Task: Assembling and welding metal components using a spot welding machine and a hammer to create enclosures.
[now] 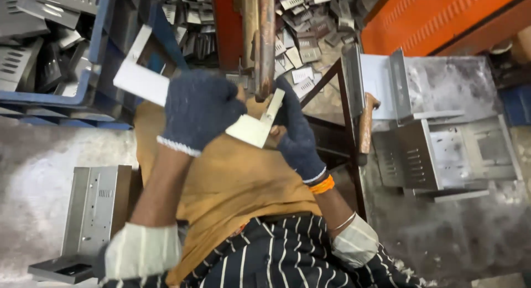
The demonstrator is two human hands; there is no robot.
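Our left hand (199, 108) and right hand (296, 133) both pinch a bent metal bracket (251, 127) | blue crate (102, 50) left | stacked brackets (437, 150) right | hammer handle (366, 125) between.

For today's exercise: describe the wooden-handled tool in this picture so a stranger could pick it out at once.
Start at the big orange machine housing at top right, then drop to the grey bench below it, stacked with bent sheet-metal brackets. Along the bench's left edge, beside a dark metal frame, lies the wooden-handled tool. It is the only brown, rounded wooden thing among flat grey metal parts.
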